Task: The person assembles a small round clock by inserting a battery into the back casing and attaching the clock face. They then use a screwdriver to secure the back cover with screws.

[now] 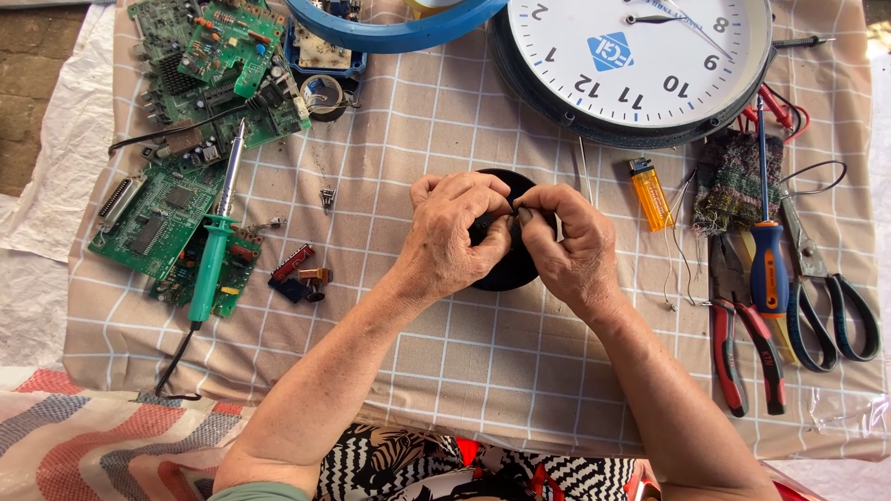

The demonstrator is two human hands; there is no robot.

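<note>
Between both grips: black round part (pixel 506 264), held just above desk (pixel 445 353). Left hand (pixel 455 237) clamps rim; right hand (pixel 571 246) pinches small piece at top edge. Keep left steady, fingertip work only. Lighter (pixel 650 193) right of grip.

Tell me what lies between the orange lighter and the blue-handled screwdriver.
In the head view, a dark woven cloth pad lies between the orange lighter and the blue-handled screwdriver, with thin wires trailing below it.

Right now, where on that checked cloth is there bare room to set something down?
Bare cloth lies near the front edge, beside the forearms, and between the green soldering iron and the left hand. It is crowded by the circuit boards and around the pliers and scissors.
</note>
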